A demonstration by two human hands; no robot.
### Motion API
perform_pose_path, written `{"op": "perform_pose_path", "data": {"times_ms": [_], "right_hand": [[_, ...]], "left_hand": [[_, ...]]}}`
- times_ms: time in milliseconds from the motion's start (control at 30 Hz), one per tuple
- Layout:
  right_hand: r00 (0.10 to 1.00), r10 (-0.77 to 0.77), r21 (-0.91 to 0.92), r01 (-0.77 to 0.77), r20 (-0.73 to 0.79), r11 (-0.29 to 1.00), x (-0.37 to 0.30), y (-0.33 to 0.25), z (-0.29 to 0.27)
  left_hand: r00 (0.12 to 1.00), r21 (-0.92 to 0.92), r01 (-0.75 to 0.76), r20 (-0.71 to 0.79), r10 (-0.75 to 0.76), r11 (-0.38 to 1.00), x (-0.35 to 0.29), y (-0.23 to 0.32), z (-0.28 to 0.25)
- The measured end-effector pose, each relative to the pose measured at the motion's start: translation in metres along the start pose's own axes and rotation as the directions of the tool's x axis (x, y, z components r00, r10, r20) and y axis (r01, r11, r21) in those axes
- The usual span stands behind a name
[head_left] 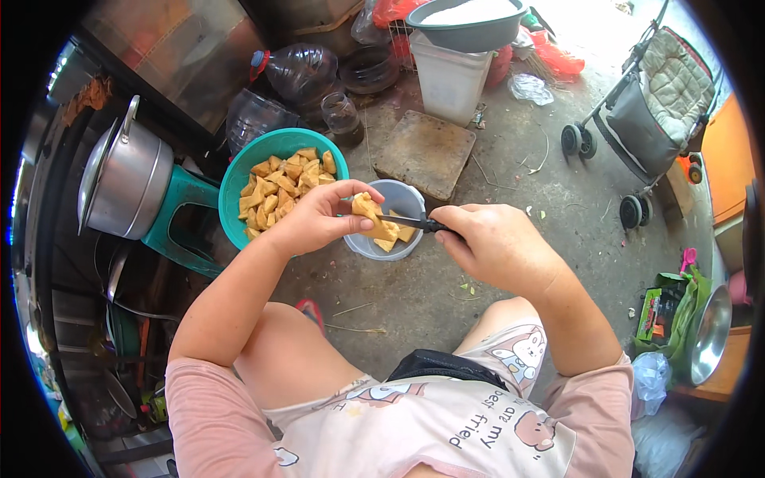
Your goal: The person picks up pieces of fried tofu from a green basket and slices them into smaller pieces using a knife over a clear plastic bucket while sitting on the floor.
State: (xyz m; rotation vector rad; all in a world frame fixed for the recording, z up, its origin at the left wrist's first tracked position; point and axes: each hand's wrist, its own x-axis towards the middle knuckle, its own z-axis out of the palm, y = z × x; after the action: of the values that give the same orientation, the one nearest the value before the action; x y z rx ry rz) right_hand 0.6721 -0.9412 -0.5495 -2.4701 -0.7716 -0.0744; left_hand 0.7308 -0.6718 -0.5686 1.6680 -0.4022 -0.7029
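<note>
In my left hand [323,213] a piece of golden fried tofu [367,207] is pinched between thumb and fingers. My right hand [494,239] is closed round the black handle of a small knife [406,219], its blade pointing left against the tofu. Both hands are above a pale translucent bucket [414,199], where a few tofu pieces [406,233] show; part of its inside is hidden by the hands. To the left, a teal basin [231,199] holds several more cut pieces of fried tofu [275,187].
A wooden board [426,151] lies on the concrete floor beyond the bucket. A white bin [450,80] bears a grey basin [466,36]. On the left a metal pot [131,187] sits on a green stool [179,207]. A stroller [649,119] stands far right; a metal bowl [709,334] is nearer.
</note>
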Motion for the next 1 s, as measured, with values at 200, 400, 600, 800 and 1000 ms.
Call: {"op": "perform_pose_path", "data": {"times_ms": [200, 400, 600, 800, 1000], "right_hand": [[0.999, 0.010, -0.062, -0.007, 0.035, 0.998, 0.015, 0.001, -0.007], [0.989, 0.085, -0.097, -0.073, 0.117, 0.993, 0.043, 0.014, 0.039], [0.950, 0.169, -0.111, -0.144, 0.263, 0.983, 0.075, 0.028, 0.076], [0.925, 0.273, -0.050, -0.270, 0.265, 0.962, 0.083, 0.049, 0.081], [0.885, 0.364, 0.034, -0.390, 0.290, 0.920, 0.101, 0.048, 0.104]], "left_hand": [[1.000, -0.071, -0.008, 0.012, 0.009, 0.997, 0.012, -0.011, -0.012], [0.999, -0.200, -0.039, -0.005, 0.039, 0.979, 0.033, -0.063, -0.035], [1.000, -0.306, -0.018, -0.019, 0.013, 0.952, 0.050, -0.121, -0.061], [0.978, 0.081, 0.037, -0.208, -0.019, 0.996, 0.069, -0.190, -0.069], [0.613, 0.657, 0.319, -0.692, 0.380, 0.683, 0.023, -0.197, -0.150]]}}
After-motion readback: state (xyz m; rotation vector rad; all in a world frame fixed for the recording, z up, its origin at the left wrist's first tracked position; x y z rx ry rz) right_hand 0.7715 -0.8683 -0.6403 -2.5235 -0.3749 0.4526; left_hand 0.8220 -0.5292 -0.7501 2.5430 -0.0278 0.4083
